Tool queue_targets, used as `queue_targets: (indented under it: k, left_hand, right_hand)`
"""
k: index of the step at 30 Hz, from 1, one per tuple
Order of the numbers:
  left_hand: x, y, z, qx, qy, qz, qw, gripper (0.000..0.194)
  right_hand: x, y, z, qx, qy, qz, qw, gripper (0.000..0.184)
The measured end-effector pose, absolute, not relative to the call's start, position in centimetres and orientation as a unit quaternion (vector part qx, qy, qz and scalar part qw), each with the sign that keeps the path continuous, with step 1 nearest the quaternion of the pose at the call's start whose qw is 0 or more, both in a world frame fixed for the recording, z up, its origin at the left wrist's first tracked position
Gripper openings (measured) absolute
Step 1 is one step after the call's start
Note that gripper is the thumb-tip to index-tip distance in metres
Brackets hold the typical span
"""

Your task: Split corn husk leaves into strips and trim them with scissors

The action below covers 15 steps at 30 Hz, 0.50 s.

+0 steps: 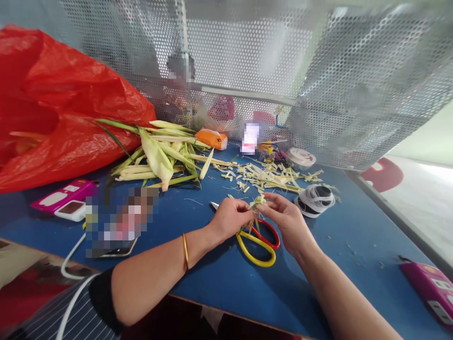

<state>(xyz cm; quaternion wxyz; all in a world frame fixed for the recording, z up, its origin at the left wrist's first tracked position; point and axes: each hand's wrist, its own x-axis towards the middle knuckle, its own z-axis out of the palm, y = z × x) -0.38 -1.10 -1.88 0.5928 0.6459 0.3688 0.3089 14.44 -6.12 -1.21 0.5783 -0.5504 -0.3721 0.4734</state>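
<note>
Between my two hands is a small bundle of pale green corn husk strips (259,202), knotted or gathered together; its exact form is too small to tell. My left hand (231,218) pinches its lower left side, fingers closed. From the right, the thumb and fingers of my right hand (285,217) close on its upper part. Scissors (256,259) with one yellow and one red handle lie on the table under my hands, their blade tip showing left of my left hand. Cut husk pieces (269,175) are scattered just beyond.
A heap of corn husks (157,158) lies left of centre, against a red plastic bag (71,108). Nearby are an orange tissue pack (211,139), a spool of ribbon (314,200), a white tape roll (300,158), a phone (120,248) and magenta power strips (426,288). Perforated metal mesh (247,52) stands behind.
</note>
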Motion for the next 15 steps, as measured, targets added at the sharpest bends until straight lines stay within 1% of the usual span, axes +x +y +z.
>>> queue_targets:
  k: [4,8,9,11,15]
  left_hand:
    - [-0.3,-1.1,-2.39,0.688,0.361,0.285,0.561,0.021]
    - [-0.29,-0.94,-2.6,0.763,0.351,0.296,0.455,0.017]
    - [-0.29,-0.9,-2.61,0.768,0.354,0.294,0.445,0.017]
    - [-0.29,-0.82,-2.6,0.752,0.361,0.278,0.477,0.018]
    - [-0.36,-0.76,-2.47,0.667,0.347,0.236,0.616,0.019]
  right_hand:
    - [14.24,-6.07,-1.64,-0.549,-0.363,0.468,0.59,0.045]
    - [14.26,-6.01,-1.99,-0.557,-0.312,0.496,0.589,0.047]
    - [14.25,-6.0,-2.04,-0.556,-0.306,0.501,0.588,0.048]
    - [14.22,-6.0,-2.09,-0.558,-0.305,0.496,0.591,0.05]
    - [14.21,-6.01,-1.99,-0.567,-0.326,0.479,0.585,0.051]
